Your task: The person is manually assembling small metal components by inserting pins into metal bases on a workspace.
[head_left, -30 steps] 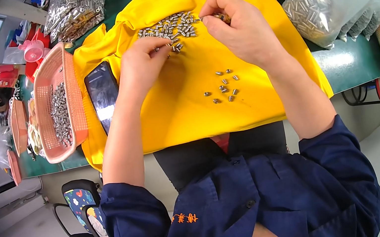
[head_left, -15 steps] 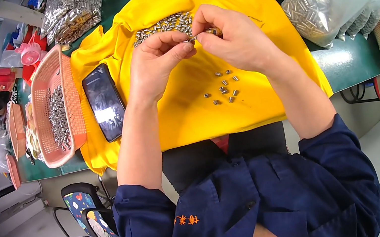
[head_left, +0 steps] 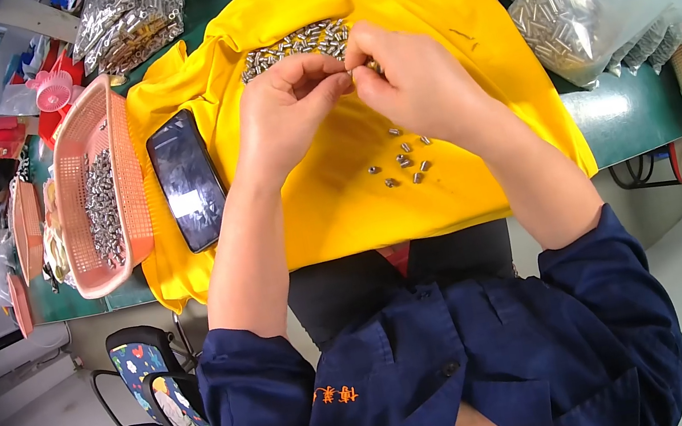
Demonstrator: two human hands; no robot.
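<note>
In the head view, a tiny metal part (head_left: 350,73) is pinched where the tips of the left hand (head_left: 288,112) and the right hand (head_left: 414,83) meet. The thumb and first finger of each hand are closed, with almost no gap left. Which way the part's long side points cannot be told, as it is mostly hidden. Something brassy is tucked in the right hand's curled fingers, but its shape cannot be made out.

A pile of metal parts (head_left: 297,45) is spread on the yellow cloth (head_left: 316,226), just past the fingers, with the left hand nearer. A few loose parts (head_left: 403,160) are scattered on the near side, closer to the right hand.

Many small metal parts are held in the pink basket (head_left: 127,158) on the left. More metal parts are packed in the clear bag (head_left: 559,23) on the right.
</note>
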